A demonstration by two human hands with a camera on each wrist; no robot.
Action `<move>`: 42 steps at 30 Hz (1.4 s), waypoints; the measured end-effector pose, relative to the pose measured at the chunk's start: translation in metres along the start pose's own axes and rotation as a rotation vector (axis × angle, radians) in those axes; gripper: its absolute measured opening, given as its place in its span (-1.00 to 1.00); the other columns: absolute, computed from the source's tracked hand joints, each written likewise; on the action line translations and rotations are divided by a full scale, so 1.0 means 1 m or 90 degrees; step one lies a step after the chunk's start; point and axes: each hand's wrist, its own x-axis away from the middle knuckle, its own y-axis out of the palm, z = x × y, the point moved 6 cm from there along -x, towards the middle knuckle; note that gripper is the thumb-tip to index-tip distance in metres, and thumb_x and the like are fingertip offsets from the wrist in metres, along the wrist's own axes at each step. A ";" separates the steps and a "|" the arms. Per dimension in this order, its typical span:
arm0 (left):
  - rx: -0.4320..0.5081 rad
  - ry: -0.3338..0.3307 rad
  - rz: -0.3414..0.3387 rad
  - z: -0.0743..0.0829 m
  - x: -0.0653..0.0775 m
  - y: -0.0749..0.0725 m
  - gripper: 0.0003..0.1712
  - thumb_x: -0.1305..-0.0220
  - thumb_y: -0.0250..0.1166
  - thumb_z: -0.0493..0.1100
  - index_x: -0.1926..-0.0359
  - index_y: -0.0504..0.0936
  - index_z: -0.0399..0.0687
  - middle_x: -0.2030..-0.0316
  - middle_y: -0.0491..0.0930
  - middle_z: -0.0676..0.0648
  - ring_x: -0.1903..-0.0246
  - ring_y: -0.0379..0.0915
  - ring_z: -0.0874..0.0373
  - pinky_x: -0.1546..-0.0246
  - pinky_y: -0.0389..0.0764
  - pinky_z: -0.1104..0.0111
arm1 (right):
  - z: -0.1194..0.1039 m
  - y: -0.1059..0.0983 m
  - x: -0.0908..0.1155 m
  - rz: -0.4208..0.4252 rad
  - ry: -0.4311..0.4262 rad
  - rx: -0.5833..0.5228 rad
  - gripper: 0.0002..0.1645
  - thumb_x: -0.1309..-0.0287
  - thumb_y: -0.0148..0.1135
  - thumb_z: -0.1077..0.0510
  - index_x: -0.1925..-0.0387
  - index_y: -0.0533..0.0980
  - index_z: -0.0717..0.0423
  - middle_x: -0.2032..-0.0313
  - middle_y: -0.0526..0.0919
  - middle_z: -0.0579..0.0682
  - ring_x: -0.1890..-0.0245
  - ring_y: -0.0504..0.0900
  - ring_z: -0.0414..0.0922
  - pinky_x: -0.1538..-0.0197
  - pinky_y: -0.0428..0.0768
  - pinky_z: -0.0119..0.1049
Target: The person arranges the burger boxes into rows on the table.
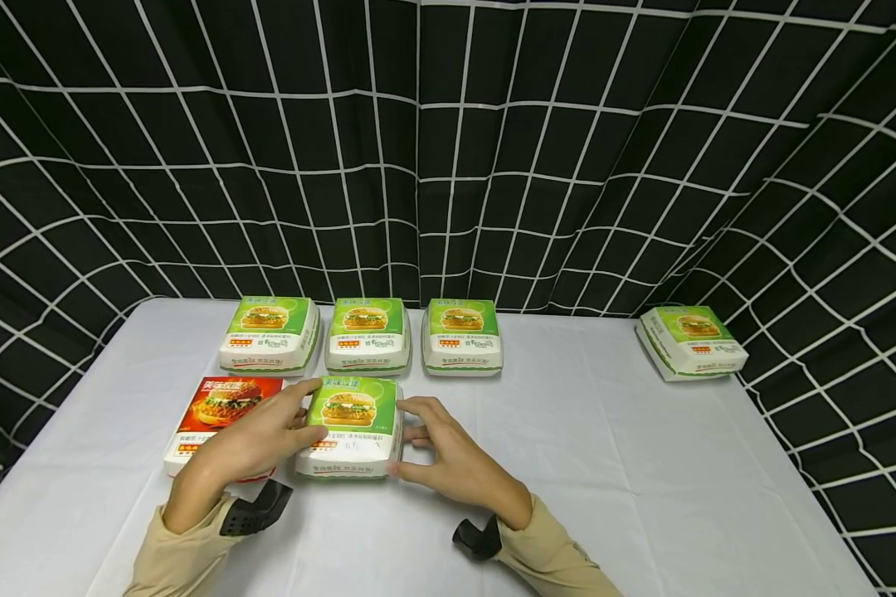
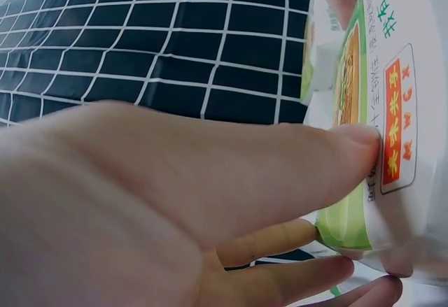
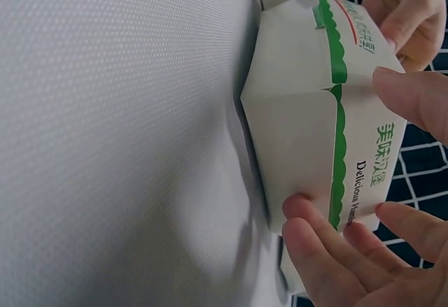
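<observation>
A burger box with a green and white top (image 1: 348, 414) sits in the front row on the table, between both hands. My left hand (image 1: 250, 435) holds its left side; the left wrist view shows the thumb (image 2: 336, 146) on the box's printed top and the other fingers lower, along its side. On the opposite side my right hand (image 1: 463, 464) grips the box, thumb near the front right corner. In the right wrist view its fingers (image 3: 322, 254) touch the white side wall. Partly hidden under my left forearm and hand is a red-topped burger box (image 1: 224, 402).
Three green-topped burger boxes stand in a row behind: left (image 1: 269, 332), middle (image 1: 368, 332) and right (image 1: 463, 332). Another green burger box (image 1: 693, 340) sits turned at the table's far right corner. A black curtain with white grid lines (image 1: 448, 149) surrounds the white-covered table (image 1: 582, 464).
</observation>
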 end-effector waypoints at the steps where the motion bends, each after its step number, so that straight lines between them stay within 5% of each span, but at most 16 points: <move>1: -0.003 0.001 0.002 0.001 0.000 0.000 -0.15 -0.30 0.32 -0.10 -0.42 0.16 -0.44 -0.28 0.37 -0.46 -0.14 0.50 -0.18 -0.18 0.48 -0.11 | 0.000 0.000 0.000 0.000 0.000 0.000 -0.16 -0.11 0.46 0.14 -0.36 0.26 0.08 -0.27 0.35 0.05 -0.12 0.64 -0.02 -0.23 0.58 -0.18; 9: -0.018 -0.004 0.016 0.005 0.002 -0.002 -0.16 -0.31 0.30 -0.07 -0.44 0.16 -0.40 -0.33 0.32 -0.45 -0.20 0.42 -0.25 -0.21 0.42 -0.17 | -0.001 -0.004 0.002 0.001 0.005 0.007 -0.16 -0.13 0.45 0.10 -0.37 0.26 0.09 -0.30 0.34 0.05 -0.16 0.63 -0.01 -0.23 0.57 -0.21; 16: -0.019 0.014 0.077 0.013 0.003 -0.009 -0.21 -0.33 0.29 -0.06 -0.45 0.21 -0.28 -0.26 0.43 -0.34 -0.01 0.48 -0.11 -0.05 0.51 -0.05 | -0.004 -0.019 0.006 0.016 0.008 0.033 -0.13 -0.14 0.44 0.06 -0.39 0.24 0.14 -0.32 0.36 0.13 -0.17 0.62 0.06 -0.24 0.57 -0.10; 21: -0.008 0.036 0.115 0.022 0.004 -0.008 -0.24 -0.36 0.28 0.00 -0.44 0.26 -0.22 -0.34 0.38 -0.32 -0.25 0.37 -0.25 -0.22 0.39 -0.19 | -0.007 -0.033 0.009 0.028 0.000 0.041 -0.15 -0.16 0.42 0.08 -0.40 0.25 0.15 -0.33 0.36 0.15 -0.19 0.60 0.10 -0.26 0.55 -0.06; 24: 0.005 0.040 0.132 0.028 0.003 -0.004 -0.27 -0.36 0.27 -0.02 -0.44 0.27 -0.17 -0.37 0.34 -0.32 -0.36 0.24 -0.31 -0.29 0.29 -0.26 | -0.007 -0.042 0.011 0.041 0.000 0.048 -0.18 -0.17 0.41 0.10 -0.39 0.27 0.14 -0.35 0.37 0.15 -0.20 0.59 0.11 -0.28 0.53 -0.05; 29: 0.021 0.048 0.159 0.040 -0.002 0.006 -0.31 -0.33 0.29 -0.09 -0.42 0.32 -0.12 -0.36 0.37 -0.26 -0.34 0.30 -0.25 -0.29 0.33 -0.22 | -0.006 -0.056 0.013 0.066 0.009 0.077 -0.23 -0.17 0.39 0.12 -0.37 0.31 0.11 -0.33 0.40 0.13 -0.20 0.59 0.08 -0.29 0.52 -0.09; 42: 0.023 0.163 0.219 0.072 -0.014 0.038 -0.38 -0.27 0.35 -0.18 -0.34 0.43 -0.13 -0.25 0.51 -0.14 -0.21 0.48 -0.07 -0.22 0.49 -0.03 | 0.000 -0.090 0.025 0.131 0.008 0.111 -0.26 -0.14 0.42 0.18 -0.33 0.36 0.16 -0.27 0.46 0.16 -0.18 0.60 0.12 -0.28 0.53 -0.07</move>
